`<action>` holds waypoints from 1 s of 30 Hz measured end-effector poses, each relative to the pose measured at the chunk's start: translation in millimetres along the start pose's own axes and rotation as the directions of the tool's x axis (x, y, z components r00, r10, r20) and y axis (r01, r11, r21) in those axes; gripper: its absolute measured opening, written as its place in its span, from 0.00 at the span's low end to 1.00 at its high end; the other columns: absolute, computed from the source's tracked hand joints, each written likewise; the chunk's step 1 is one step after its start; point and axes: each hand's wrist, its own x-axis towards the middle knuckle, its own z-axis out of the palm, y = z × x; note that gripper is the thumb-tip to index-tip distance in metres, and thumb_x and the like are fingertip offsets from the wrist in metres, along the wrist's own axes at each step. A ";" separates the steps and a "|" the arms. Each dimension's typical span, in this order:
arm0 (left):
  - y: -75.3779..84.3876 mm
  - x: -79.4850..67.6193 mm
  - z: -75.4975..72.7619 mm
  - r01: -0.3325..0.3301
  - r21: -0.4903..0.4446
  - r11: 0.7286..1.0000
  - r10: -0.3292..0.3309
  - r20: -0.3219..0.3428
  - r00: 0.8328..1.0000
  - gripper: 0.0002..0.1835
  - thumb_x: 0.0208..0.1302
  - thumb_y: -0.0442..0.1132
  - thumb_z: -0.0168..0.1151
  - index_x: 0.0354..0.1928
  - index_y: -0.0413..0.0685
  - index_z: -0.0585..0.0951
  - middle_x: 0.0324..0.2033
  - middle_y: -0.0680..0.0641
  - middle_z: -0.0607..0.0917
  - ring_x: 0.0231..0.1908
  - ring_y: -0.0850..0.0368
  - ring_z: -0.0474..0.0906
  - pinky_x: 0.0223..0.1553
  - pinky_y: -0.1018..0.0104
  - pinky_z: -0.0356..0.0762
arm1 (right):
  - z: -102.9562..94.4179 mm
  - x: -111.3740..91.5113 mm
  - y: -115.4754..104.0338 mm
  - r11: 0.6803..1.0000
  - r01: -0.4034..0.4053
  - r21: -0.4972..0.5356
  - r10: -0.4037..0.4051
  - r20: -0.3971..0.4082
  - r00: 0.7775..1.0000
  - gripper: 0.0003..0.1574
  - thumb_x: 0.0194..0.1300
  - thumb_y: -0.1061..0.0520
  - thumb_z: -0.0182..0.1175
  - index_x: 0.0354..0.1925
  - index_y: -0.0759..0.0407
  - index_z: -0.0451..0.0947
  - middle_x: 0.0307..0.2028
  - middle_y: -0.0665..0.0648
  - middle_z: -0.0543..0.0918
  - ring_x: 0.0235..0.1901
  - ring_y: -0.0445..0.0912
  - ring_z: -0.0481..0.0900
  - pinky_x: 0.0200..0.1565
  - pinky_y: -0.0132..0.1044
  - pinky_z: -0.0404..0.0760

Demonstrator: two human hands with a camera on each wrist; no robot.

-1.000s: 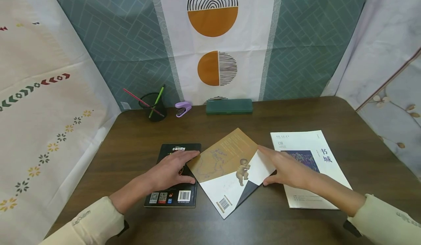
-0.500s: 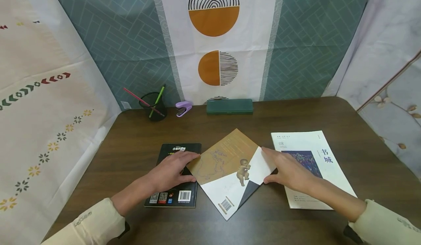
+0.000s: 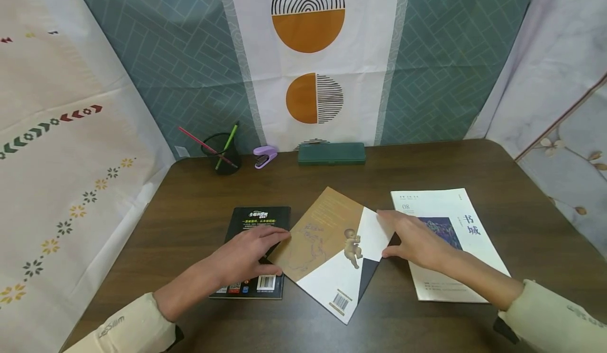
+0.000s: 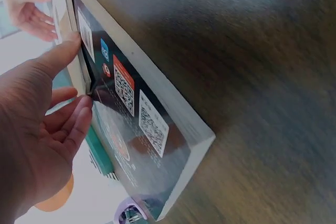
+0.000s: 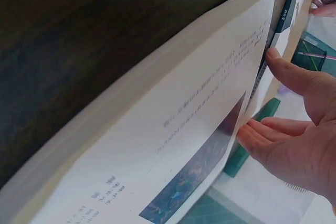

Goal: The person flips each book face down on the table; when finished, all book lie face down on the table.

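Note:
Between my hands lies a tan-and-white book (image 3: 327,258) with a baby figure and a barcode on its cover, turned at a slant. My left hand (image 3: 244,253) holds its left corner, thumb (image 4: 67,51) on one edge and fingers on another. At the right corner my right hand (image 3: 417,239) holds it likewise, thumb (image 5: 283,69) toward the near side. The tan book's left corner overlaps a black book (image 3: 258,217) with QR codes, partly hidden under my left hand. A white book (image 3: 441,203) with a blue picture lies under my right wrist.
Along the back of the brown table (image 3: 180,226) stand a black pen cup (image 3: 229,166) with a red and a green stick, a purple stapler (image 3: 265,155) and a green case (image 3: 332,154). Patterned cloths hang behind and at both sides.
The tan-and-white book has turned counterclockwise, its far corner moving left and its near corner right. Both hands stay at its corners; the black and white books have not moved.

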 end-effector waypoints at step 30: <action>26.4 -8.4 7.9 -0.046 0.082 0.996 0.040 0.071 0.997 0.44 0.56 0.70 0.76 0.70 0.54 0.81 0.67 0.51 0.78 0.66 0.50 0.74 0.68 0.47 0.74 | -5.7 28.7 7.7 1.000 -0.005 0.003 0.005 0.051 0.999 0.47 0.60 0.69 0.77 0.73 0.75 0.68 0.71 0.75 0.72 0.70 0.70 0.70 0.64 0.61 0.75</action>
